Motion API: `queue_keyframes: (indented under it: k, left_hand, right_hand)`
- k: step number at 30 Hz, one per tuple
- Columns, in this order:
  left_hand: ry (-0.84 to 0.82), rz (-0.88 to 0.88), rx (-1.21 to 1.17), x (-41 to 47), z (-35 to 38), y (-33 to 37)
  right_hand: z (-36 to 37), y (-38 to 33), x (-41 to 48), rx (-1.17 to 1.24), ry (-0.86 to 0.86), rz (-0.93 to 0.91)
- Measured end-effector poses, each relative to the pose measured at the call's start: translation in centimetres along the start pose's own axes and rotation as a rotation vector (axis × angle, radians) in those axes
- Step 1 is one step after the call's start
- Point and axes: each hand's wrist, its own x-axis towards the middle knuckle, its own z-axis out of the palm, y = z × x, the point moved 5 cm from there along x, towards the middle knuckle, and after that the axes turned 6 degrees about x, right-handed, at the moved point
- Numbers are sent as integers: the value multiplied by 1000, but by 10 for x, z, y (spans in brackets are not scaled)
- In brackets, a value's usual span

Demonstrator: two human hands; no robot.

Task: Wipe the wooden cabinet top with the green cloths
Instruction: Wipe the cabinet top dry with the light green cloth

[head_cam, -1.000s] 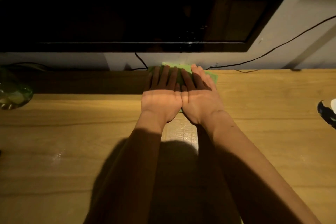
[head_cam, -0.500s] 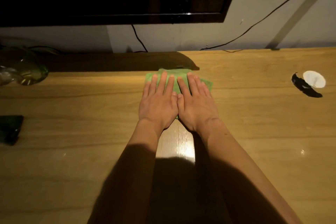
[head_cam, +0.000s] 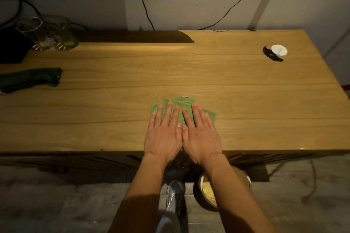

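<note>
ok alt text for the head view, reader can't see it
The left hand and right hand press flat side by side on green cloths near the front edge of a wooden cabinet top. A dark cloth lies far left, glassware back left, a small white disc back right.

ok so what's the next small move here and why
Probably shift the cloths sideways, then push them toward the wall. The left hand and right hand press flat on them at the front edge of the top, so no wood is left nearer to wipe.
</note>
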Motion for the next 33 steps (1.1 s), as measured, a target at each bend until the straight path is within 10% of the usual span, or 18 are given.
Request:
queue_keyframes:
  k: [14, 33]
  left_hand:
    - [-9, 10, 7, -31, 4, 22]
    - [37, 6, 62, 318, -40, -1]
  right_hand:
    - [2, 11, -37, -20, 7, 6]
    - [-78, 84, 300, -17, 55, -2]
